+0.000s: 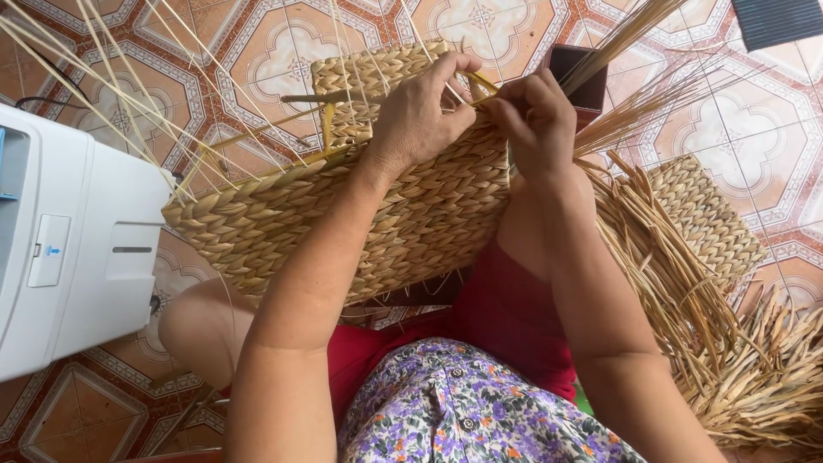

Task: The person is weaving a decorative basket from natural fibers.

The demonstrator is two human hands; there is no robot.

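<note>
A woven straw basket [343, 214] lies tilted across my lap, its braided side facing up. My left hand [420, 111] grips the basket's upper rim, fingers curled over thin straw strands [129, 94] that fan out to the upper left. My right hand [538, 116] pinches a yellow straw strand [482, 83] at the rim, right beside the left hand. Both hands touch the basket's edge.
A white plastic box-like machine [73, 240] stands at the left. A small woven piece [707, 214] and a heap of dried straw [737, 343] lie at the right. A dark red box [576, 77] holding straw stalks sits behind my hands. Patterned floor tiles [754, 120] surround everything.
</note>
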